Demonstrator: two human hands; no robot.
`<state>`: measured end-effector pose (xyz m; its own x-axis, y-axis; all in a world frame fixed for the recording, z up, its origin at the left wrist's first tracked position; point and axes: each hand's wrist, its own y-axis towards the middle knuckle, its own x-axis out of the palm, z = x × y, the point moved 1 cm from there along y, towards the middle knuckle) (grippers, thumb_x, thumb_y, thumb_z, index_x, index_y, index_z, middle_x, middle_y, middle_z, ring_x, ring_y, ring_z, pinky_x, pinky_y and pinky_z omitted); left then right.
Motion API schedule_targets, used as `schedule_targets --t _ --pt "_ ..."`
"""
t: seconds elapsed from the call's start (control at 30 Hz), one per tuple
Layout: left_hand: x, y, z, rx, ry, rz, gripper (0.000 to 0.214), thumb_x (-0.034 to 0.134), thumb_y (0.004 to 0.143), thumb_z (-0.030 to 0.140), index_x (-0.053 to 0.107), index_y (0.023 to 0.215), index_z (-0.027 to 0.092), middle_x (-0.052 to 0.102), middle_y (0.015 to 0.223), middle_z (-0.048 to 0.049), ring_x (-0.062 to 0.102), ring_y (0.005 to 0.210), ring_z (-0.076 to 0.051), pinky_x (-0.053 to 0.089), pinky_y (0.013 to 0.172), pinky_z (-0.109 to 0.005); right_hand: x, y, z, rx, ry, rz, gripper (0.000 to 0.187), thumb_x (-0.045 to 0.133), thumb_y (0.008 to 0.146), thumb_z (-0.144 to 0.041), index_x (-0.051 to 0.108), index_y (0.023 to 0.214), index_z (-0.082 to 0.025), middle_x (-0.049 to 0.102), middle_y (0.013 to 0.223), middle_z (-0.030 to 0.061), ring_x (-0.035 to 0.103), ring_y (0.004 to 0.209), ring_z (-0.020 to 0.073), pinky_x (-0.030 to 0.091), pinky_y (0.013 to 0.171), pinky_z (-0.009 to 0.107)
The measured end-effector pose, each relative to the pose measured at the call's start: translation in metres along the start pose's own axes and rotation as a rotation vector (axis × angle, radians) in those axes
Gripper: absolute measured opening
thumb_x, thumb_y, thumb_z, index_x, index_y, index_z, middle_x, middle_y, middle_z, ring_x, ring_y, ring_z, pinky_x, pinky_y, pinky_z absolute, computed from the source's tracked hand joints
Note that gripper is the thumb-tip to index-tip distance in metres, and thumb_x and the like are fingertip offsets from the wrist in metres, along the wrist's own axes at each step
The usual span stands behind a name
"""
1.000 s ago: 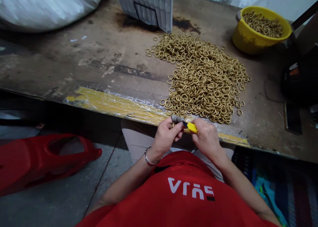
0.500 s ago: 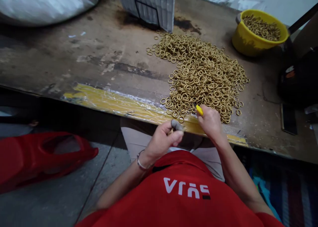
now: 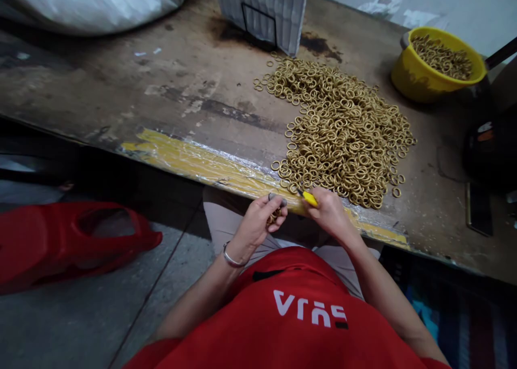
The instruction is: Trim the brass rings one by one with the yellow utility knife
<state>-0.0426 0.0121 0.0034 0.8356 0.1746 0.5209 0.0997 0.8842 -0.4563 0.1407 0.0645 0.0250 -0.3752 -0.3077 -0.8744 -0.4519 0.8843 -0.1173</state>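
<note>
Working from left to right, start at lower centre with the left hand [image 3: 258, 219]: its grip is closed around several gold rings [image 3: 273, 217], and a grey finger cover [image 3: 284, 202] shows at the fingertips. Apply only enough pressure to retain the rings; a loose curl would probably let some drop past the front edge of the table [image 3: 161, 72]. Just right of centre, the yellow-handled tool [image 3: 310, 199] sits in the right hand [image 3: 329, 211], whose grip is closed on the handle. Its dark tip points up and left, at the near fringe of the ring pile [image 3: 343, 132]; contact cannot be confirmed. Direct the tip away from bare fingers, and address one outlying ring at a time. Leave the filled yellow tub [image 3: 420, 83], upper right, outside the working area.
</note>
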Motion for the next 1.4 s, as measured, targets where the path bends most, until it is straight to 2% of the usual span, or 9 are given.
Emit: schedule_targets --t 0.17,0.37,0.57,0.7,0.93,1.07,1.17,1.27,1.4 --pt "0.011 0.004 -0.001 -0.045 0.127 -0.117 0.045 0.083 0.073 0.050 0.063 0.089 0.013 0.066 0.068 -0.0012 0.049 0.042 -0.005 0.025 0.033 -0.013 -0.020 -0.010 0.001 -0.129 0.559 -0.018 0.025 0.054 0.094 -0.034 0.059 0.074 -0.020 0.057 0.072 -0.0011 0.052 0.068 0.0131 0.040 0.068 0.026" --pt "0.025 0.001 0.002 -0.149 0.084 -0.283 0.041 0.085 0.071 0.044 0.067 0.089 0.011 0.068 0.075 -0.0040 0.047 0.045 -0.004 0.027 0.035 -0.014 -0.027 -0.018 0.001 -0.122 0.614 0.056 0.020 0.057 0.093 -0.033 0.061 0.078 -0.021 0.059 0.075 -0.0006 0.055 0.071 0.0140 0.043 0.070 0.026" --pt "0.038 -0.005 0.002 -0.076 0.061 -0.219 0.038 0.086 0.068 0.041 0.064 0.082 0.014 0.060 0.068 0.0001 0.047 0.049 -0.005 0.026 0.037 -0.013 -0.022 -0.037 -0.001 -0.115 0.257 0.187 0.017 0.050 0.093 -0.019 0.066 0.100 -0.019 0.069 0.094 0.0082 0.063 0.086 0.0198 0.046 0.078 0.030" --pt "0.039 -0.007 -0.003 0.038 0.146 -0.165 0.036 0.082 0.071 0.044 0.061 0.082 0.016 0.054 0.059 0.0039 0.044 0.048 -0.005 0.029 0.039 -0.014 -0.022 -0.048 -0.009 -0.007 -0.050 0.139 0.027 0.050 0.085 -0.007 0.067 0.103 -0.018 0.071 0.097 0.0095 0.064 0.085 0.0217 0.043 0.074 0.030" --pt "0.033 -0.010 0.001 0.251 0.426 -0.179 0.024 0.073 0.083 0.039 0.068 0.088 0.016 0.051 0.061 0.0043 0.041 0.049 -0.007 0.036 0.046 -0.019 -0.023 -0.037 -0.017 0.083 -0.242 0.041 0.026 0.049 0.086 -0.006 0.067 0.101 -0.018 0.074 0.099 0.0108 0.066 0.081 0.0217 0.039 0.066 0.030" --pt "0.041 -0.029 0.017 0.418 0.620 -0.358 0.014 0.073 0.081 0.026 0.068 0.073 0.016 0.062 0.072 -0.0035 0.055 0.066 -0.014 0.047 0.063 -0.025 -0.025 -0.014 0.001 0.265 -0.359 0.040 0.023 0.047 0.091 -0.009 0.067 0.098 -0.016 0.075 0.092 0.0142 0.067 0.076 0.0223 0.035 0.062 0.030" --pt "0.037 -0.033 0.017 0.241 0.519 -0.443 0.016 0.074 0.082 0.028 0.066 0.075 0.016 0.062 0.072 -0.0034 0.052 0.061 -0.012 0.045 0.057 -0.023 -0.027 -0.003 0.010 0.251 -0.323 0.084 0.019 0.051 0.091 -0.011 0.067 0.097 -0.017 0.075 0.094 0.0121 0.068 0.084 0.0231 0.038 0.067 0.030" --pt "0.020 -0.022 0.010 0.052 0.222 -0.341 0.033 0.078 0.078 0.045 0.062 0.078 0.015 0.055 0.064 0.0008 0.038 0.046 -0.006 0.026 0.038 -0.016 -0.020 0.003 0.006 0.089 -0.247 0.072 0.014 0.054 0.095 -0.022 0.067 0.099 -0.019 0.073 0.102 0.0097 0.067 0.093 0.0223 0.041 0.075 0.029" --pt "0.004 -0.006 0.006 0.052 -0.018 -0.199 0.040 0.081 0.074 0.044 0.054 0.073 0.016 0.053 0.061 0.0027 0.041 0.045 -0.005 0.024 0.036 -0.012 -0.001 0.011 -0.003 0.092 -0.303 -0.025 0.016 0.054 0.095 -0.022 0.067 0.103 -0.018 0.070 0.107 0.0095 0.066 0.090 0.0213 0.041 0.073 0.029"
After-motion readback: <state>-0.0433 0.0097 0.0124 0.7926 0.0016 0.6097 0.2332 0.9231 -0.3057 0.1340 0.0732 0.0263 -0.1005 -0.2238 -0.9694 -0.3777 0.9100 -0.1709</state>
